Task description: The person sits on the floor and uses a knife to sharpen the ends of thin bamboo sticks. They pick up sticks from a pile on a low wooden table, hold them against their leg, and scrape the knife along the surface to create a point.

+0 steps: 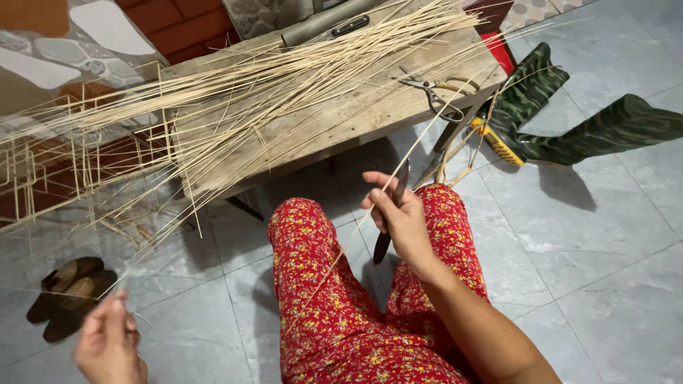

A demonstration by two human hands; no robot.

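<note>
My right hand [400, 213] grips a dark-handled knife [388, 238] above my lap, its blade pointing up against a long thin bamboo strip [427, 135]. The strip runs from upper right down across my knees. My left hand [108, 341], blurred at the lower left, pinches the end of a thin strip [121, 283]. A large bundle of thin bamboo strips [284, 78] lies spread on a low wooden table [370, 117] in front of me. I wear red flowered trousers [320, 284].
Scissors [434, 89] lie on the table's right end. A light frame of thin sticks [64, 156] stands at the left. Dark green patterned boots [569, 121] lie on the grey tiled floor at right, brown sandals [67, 291] at lower left. A metal pipe [320, 25] rests at the table's back.
</note>
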